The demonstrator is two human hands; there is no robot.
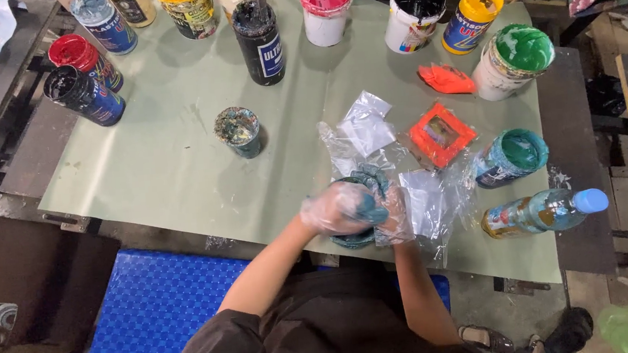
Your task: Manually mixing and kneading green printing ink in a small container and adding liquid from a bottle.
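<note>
Teal lump (368,208) sits at the near edge of the green sheet (161,159), wrapped by my gloved left hand (336,211) and right hand (395,213), both clenched on it. I judge I'm mid-knead; next wants firm, even squeezing, clear of the plastic bags (426,204).

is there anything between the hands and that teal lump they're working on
Only the thin clear plastic gloves. The left hand and right hand are both pressed around the teal lump; nothing else visible lies between them.
</note>
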